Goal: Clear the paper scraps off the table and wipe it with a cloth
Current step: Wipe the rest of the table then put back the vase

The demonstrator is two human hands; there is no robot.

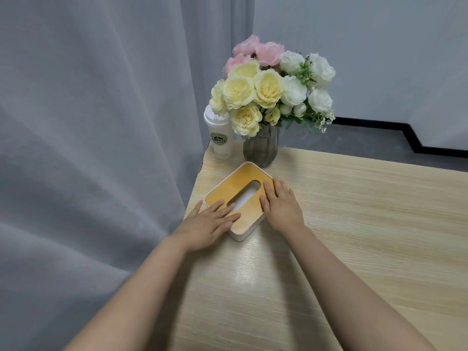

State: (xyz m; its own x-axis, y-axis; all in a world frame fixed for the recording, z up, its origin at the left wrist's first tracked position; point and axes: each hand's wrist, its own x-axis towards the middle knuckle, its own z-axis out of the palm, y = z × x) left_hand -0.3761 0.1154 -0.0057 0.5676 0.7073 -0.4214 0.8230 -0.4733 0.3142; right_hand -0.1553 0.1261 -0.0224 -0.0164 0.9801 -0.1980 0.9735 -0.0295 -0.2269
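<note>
Resting flat on the tissue box (pixel 234 196) lid: left hand (pixel 207 224) and right hand (pixel 282 206), fingers straight.

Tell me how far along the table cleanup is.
Done, by the look of it: no paper scraps show on the visible wooden table. In hand: the left hand and right hand lie flat on the tissue box near the vase of flowers and cup. Left: wiping; no cloth is in view.

One tissue box (pixel 238 198); one cup (pixel 219 138); one vase (pixel 260 148); two hands (pixel 207 224)
</note>
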